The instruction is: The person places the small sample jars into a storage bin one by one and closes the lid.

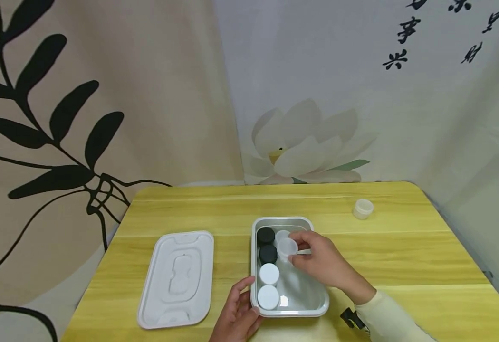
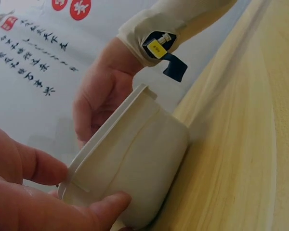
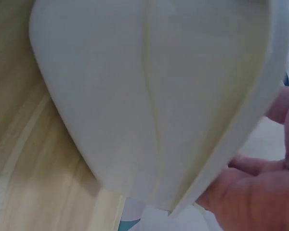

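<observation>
A white rectangular plastic box (image 1: pixel 301 289) stands uncovered on the table. My left hand (image 1: pixel 238 311) grips its near left corner, with a finger along the rim and the thumb on the outer wall, as the left wrist view shows. Over the box's far half, my right hand (image 1: pixel 324 261) pinches a small translucent round jar (image 1: pixel 287 247) between thumb and fingers. Another translucent jar (image 1: pixel 281 235) is just behind that one. Along the left wall runs a row of two black round caps (image 1: pixel 268 254) and two white round caps (image 1: pixel 269 274). In the right wrist view the box's wall hides the held jar.
A white embossed lid (image 1: pixel 176 280) lies flat on the table left of the box. One more translucent small jar (image 1: pixel 363 209) stands at the back right of the wooden table (image 1: pixel 407 261). Behind the table hangs a printed curtain (image 1: pixel 181 95).
</observation>
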